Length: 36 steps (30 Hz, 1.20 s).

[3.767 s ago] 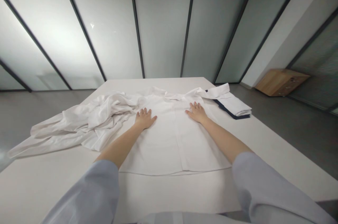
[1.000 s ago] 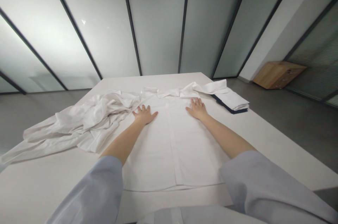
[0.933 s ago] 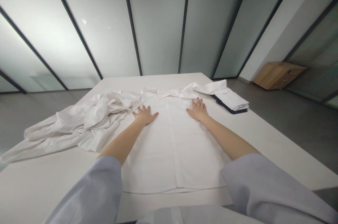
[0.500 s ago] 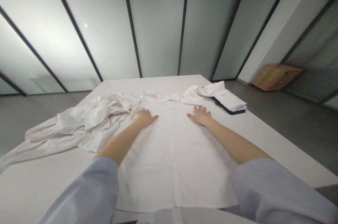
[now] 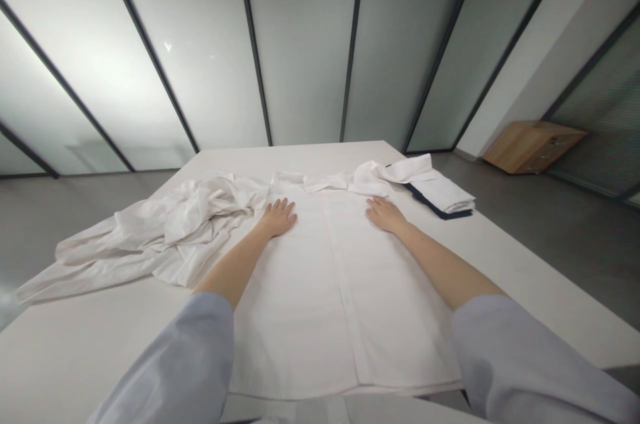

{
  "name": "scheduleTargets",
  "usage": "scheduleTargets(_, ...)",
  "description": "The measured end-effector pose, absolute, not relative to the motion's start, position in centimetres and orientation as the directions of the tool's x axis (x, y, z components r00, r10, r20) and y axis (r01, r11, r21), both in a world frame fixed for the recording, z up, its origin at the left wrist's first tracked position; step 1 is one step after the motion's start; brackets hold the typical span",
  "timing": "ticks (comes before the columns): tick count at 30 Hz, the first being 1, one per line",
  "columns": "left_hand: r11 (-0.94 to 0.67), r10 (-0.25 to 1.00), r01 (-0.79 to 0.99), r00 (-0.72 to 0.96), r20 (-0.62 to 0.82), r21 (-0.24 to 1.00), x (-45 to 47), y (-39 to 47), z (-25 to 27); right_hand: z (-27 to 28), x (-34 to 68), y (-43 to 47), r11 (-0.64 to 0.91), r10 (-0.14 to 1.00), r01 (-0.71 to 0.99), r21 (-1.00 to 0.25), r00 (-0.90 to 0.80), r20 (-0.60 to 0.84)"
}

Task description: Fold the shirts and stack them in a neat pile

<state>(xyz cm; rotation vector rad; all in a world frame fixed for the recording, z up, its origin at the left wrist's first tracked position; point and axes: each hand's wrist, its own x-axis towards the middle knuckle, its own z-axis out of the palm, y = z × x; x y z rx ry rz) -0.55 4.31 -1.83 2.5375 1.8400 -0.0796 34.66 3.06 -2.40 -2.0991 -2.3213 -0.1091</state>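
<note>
A white shirt (image 5: 305, 297) lies spread face up, its button strip running down the middle and its collar (image 5: 327, 182) at the far end. On the upper left of the shirt rests my left hand (image 5: 280, 216), palm down with the fingers stretched out. My right hand (image 5: 385, 213) lies flat on the upper right of the shirt, just below the collar end. Neither hand grips the cloth. Beside my left forearm is a crumpled heap of white clothing (image 5: 185, 224).
At the far right, folded white cloth (image 5: 445, 191) lies on a dark flat piece (image 5: 435, 207). All this is on a white table (image 5: 100, 344). Frosted glass panels (image 5: 305, 44) stand behind it. A wooden cabinet (image 5: 525, 147) is on the floor at right.
My fingers and thumbs have come closer together and lie flatter on the shirt. The lower part of the button strip has shifted right, and the view has moved slightly.
</note>
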Motion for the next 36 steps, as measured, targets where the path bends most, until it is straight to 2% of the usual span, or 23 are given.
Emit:
scheduleTargets(3,-0.289,0.956,0.957,0.288,-0.052,-0.020,-0.6,3.5,-1.2,-1.2,33.8,2.2,0.097,0.995,0.994,0.054,-0.098,0.018)
scheduleTargets(8,-0.180,0.984,0.980,0.179,-0.018,-0.088,0.7,2.1,1.1,1.8,32.1,1.4,0.138,0.986,0.987,0.081,-0.130,-0.100)
scheduleTargets(10,-0.157,0.987,0.985,0.154,-0.043,-0.072,1.4,2.5,2.1,2.7,31.3,2.0,0.126,0.984,0.990,0.069,-0.116,-0.136)
scheduleTargets(12,-0.143,0.989,0.989,0.142,-0.039,-0.026,2.1,3.5,2.5,3.2,30.3,3.2,0.123,0.987,0.992,0.025,-0.120,-0.104)
scheduleTargets(15,-0.149,0.989,0.984,0.146,0.029,0.096,2.8,5.7,1.9,2.8,28.8,5.6,0.168,0.986,0.976,-0.135,-0.167,0.018)
scheduleTargets(17,-0.213,0.977,0.957,0.207,0.051,0.198,3.0,7.0,0.9,2.0,27.8,7.2,0.180,0.984,0.952,-0.246,-0.172,0.054)
scheduleTargets(20,-0.254,0.966,0.860,0.252,0.065,0.443,3.3,8.7,-0.5,0.6,26.9,9.3,0.092,0.995,0.914,-0.394,-0.094,0.013)
scheduleTargets(23,-0.123,0.987,0.711,0.161,0.010,0.693,3.5,10.1,-0.9,-0.1,26.7,10.9,-0.017,0.999,0.848,-0.530,-0.007,-0.043)
scheduleTargets(26,-0.034,0.993,0.647,0.109,-0.049,0.761,3.4,11.6,-0.1,0.2,27.2,12.1,-0.075,0.994,0.810,-0.582,0.014,-0.108)
scheduleTargets(28,-0.007,0.994,0.550,0.098,-0.057,0.835,3.2,12.6,0.9,1.0,27.6,12.7,-0.094,0.992,0.696,-0.712,0.003,-0.128)
scheduleTargets(31,-0.043,0.998,0.299,0.066,0.024,0.953,3.1,13.4,2.2,2.1,28.1,13.1,0.005,1.000,0.409,-0.913,0.011,0.010)
scheduleTargets(33,-0.089,0.996,0.301,0.052,0.077,0.950,3.3,13.1,2.4,2.4,28.1,12.8,0.089,0.995,0.372,-0.924,0.008,0.099)
scheduleTargets(35,-0.128,0.991,0.515,0.103,0.087,0.847,3.7,12.1,1.9,2.1,27.9,11.9,0.126,0.992,0.493,-0.861,-0.056,0.113)
scheduleTargets(36,-0.152,0.987,0.648,0.143,0.076,0.747,3.9,11.3,1.5,1.8,27.7,11.2,0.147,0.989,0.588,-0.795,-0.105,0.106)
